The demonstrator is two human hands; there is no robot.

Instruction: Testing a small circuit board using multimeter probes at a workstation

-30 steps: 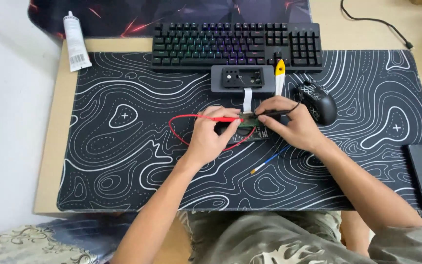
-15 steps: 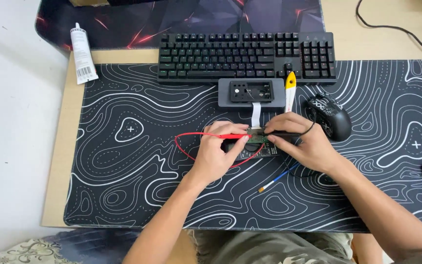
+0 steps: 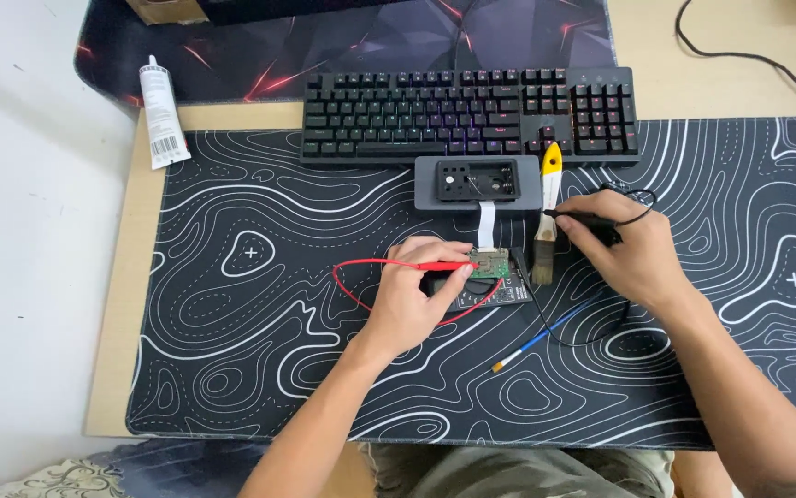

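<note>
Nearest you at six o'clock, your left hand (image 3: 413,297) is pinching the red probe (image 3: 444,266) closed onto the small circuit board (image 3: 490,266), while at two o'clock your right hand (image 3: 626,247) is gripping the black probe (image 3: 575,215) clear of it, so keep both tips steady.

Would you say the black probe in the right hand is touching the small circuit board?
Apart: the head view shows the black probe tip beside the brush, clear of the circuit board.

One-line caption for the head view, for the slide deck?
Left hand touches red probe to circuit board; right hand holds black probe.
</note>
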